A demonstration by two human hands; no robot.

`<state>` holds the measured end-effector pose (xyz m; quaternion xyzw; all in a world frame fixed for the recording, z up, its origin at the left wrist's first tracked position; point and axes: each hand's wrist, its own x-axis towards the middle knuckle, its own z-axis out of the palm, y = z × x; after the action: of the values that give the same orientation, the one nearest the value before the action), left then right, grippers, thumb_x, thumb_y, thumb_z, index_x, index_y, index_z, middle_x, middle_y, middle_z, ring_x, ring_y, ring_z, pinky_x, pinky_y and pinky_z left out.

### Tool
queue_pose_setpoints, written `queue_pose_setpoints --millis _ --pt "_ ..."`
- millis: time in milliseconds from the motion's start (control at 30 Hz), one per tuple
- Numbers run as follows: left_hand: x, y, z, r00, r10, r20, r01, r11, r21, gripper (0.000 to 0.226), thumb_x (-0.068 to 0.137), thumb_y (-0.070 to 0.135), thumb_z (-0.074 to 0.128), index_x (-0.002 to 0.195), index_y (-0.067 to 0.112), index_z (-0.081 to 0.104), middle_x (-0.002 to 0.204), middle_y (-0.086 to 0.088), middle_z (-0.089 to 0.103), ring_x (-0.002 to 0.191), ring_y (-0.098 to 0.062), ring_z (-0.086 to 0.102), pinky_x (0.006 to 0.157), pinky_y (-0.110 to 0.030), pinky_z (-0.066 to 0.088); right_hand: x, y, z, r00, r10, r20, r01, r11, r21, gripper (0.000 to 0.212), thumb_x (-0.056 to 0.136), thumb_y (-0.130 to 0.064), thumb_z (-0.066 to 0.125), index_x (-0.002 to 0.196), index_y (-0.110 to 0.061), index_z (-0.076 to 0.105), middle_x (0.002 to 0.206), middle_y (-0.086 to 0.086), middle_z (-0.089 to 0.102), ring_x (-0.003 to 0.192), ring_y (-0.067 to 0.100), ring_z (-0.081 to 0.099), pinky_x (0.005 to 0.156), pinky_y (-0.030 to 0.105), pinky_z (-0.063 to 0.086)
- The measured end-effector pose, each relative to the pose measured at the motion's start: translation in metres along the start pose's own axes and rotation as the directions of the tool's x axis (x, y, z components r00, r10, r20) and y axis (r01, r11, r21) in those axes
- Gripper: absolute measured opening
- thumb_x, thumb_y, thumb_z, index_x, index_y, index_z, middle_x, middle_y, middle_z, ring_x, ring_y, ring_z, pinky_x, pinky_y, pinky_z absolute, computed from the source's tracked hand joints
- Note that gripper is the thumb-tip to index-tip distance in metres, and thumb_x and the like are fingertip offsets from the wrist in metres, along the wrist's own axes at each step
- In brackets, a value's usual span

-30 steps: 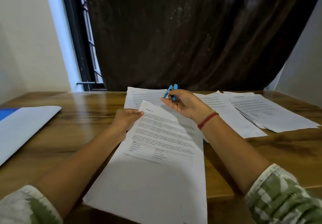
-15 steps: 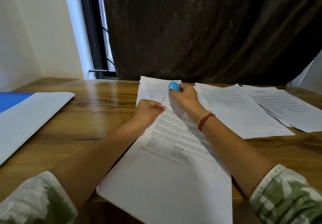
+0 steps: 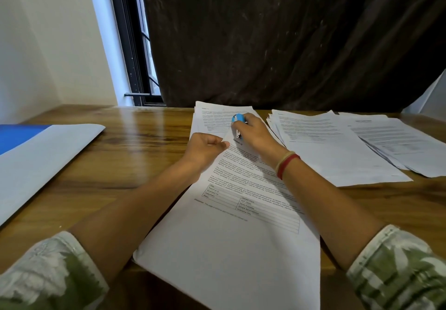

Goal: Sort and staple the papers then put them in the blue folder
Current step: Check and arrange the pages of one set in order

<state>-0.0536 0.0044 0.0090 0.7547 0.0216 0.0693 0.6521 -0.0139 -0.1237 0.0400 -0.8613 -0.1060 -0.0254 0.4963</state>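
Blue stapler (image 3: 237, 119), gripped by the curled fingers of your right hand (image 3: 255, 136), sits at the far corner of the printed sheets (image 3: 236, 237) on the wooden table (image 3: 144, 136), while your left hand (image 3: 205, 149) pinches that corner steady. Stapling looks to be in hand; next, squeeze squarely, then carry the set to the blue folder (image 3: 17, 138) at left.

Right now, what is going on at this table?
A person is stapling papers. The right hand grips a small blue stapler at the top corner of the front set of papers, while the left hand holds that corner steady. Other paper stacks lie on the wooden table to the right. The blue folder lies at the left, and this set is not yet in it.
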Motion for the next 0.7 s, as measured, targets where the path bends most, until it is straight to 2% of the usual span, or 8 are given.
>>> queue_pose_setpoints --millis 100,167,233,267,367,467,533,700 --pt "-0.002 0.001 0.000 1.000 0.004 0.006 -0.004 1.000 -0.008 0.014 0.090 0.010 0.066 0.097 0.000 0.072 0.097 -0.007 0.074 0.088 -0.020 0.072 0.080 -0.028 0.058 -0.003 -0.007 -0.004 0.996 0.024 0.081 -0.020 0.999 -0.050 0.039 0.102 -0.033 0.039 0.138 -0.017 0.041 0.136 0.000 0.046 0.112 0.017 0.047 0.086 0.028 0.033" --pt "-0.003 0.002 0.001 1.000 0.003 0.010 -0.002 1.000 -0.022 0.012 0.090 0.009 0.066 0.096 0.001 0.072 0.097 -0.007 0.074 0.087 -0.019 0.072 0.076 -0.025 0.058 -0.005 -0.013 -0.010 0.990 0.060 0.129 -0.049 0.995 -0.089 0.036 0.105 -0.033 0.031 0.137 -0.019 0.040 0.119 -0.005 0.046 0.097 0.010 0.047 0.084 0.026 0.033" --pt "-0.003 0.003 0.001 1.000 -0.004 0.019 0.005 1.000 -0.029 0.011 0.089 0.008 0.065 0.096 0.001 0.072 0.096 -0.007 0.074 0.086 -0.018 0.072 0.073 -0.023 0.058 -0.007 -0.013 -0.016 0.980 0.113 0.163 -0.107 0.993 -0.048 0.023 0.105 -0.031 0.029 0.118 -0.023 0.045 0.094 -0.011 0.048 0.076 0.006 0.044 0.069 0.021 0.035" --pt "-0.003 0.003 0.001 1.000 -0.009 0.021 0.010 1.000 -0.028 0.012 0.090 0.008 0.065 0.097 0.001 0.072 0.096 -0.006 0.074 0.085 -0.018 0.072 0.069 -0.022 0.058 -0.009 -0.013 -0.020 0.974 0.140 0.178 -0.140 0.990 -0.013 0.021 0.104 -0.032 0.030 0.108 -0.023 0.048 0.084 -0.011 0.048 0.072 0.006 0.044 0.063 0.020 0.033" --pt "-0.004 0.004 0.001 0.999 -0.026 0.023 0.027 0.999 -0.024 0.013 0.090 0.009 0.065 0.098 0.002 0.072 0.095 -0.005 0.075 0.081 -0.015 0.073 0.061 -0.018 0.056 -0.008 -0.010 -0.024 0.970 0.160 0.186 -0.170 0.985 0.040 0.024 0.102 -0.036 0.036 0.086 -0.027 0.051 0.076 -0.010 0.051 0.071 0.008 0.048 0.058 0.019 0.032" --pt "-0.004 0.005 0.001 1.000 -0.019 0.018 0.020 0.999 -0.029 0.013 0.090 0.010 0.065 0.097 0.002 0.073 0.094 -0.003 0.075 0.080 -0.013 0.073 0.063 -0.018 0.057 -0.001 -0.010 -0.023 0.977 0.130 0.169 -0.141 0.988 0.056 0.025 0.103 -0.039 0.040 0.103 -0.021 0.056 0.085 -0.010 0.055 0.080 0.008 0.054 0.062 0.020 0.035" --pt "-0.004 0.004 0.000 1.000 -0.018 0.011 0.018 0.999 -0.029 0.012 0.090 0.010 0.066 0.096 0.003 0.073 0.093 -0.003 0.075 0.077 -0.012 0.073 0.061 -0.018 0.057 0.002 -0.010 -0.023 0.978 0.140 0.153 -0.147 0.989 0.031 0.033 0.101 -0.044 0.043 0.114 -0.018 0.057 0.088 -0.008 0.056 0.079 0.008 0.054 0.062 0.020 0.036" --pt "-0.004 0.005 0.000 0.999 -0.035 0.010 0.035 0.999 -0.027 0.013 0.089 0.011 0.066 0.096 0.003 0.073 0.093 -0.004 0.075 0.078 -0.014 0.073 0.061 -0.019 0.057 0.004 -0.008 -0.025 0.976 0.168 0.140 -0.173 0.985 0.026 0.034 0.096 -0.049 0.051 0.101 -0.016 0.062 0.082 -0.004 0.064 0.072 0.013 0.059 0.070 0.023 0.043"
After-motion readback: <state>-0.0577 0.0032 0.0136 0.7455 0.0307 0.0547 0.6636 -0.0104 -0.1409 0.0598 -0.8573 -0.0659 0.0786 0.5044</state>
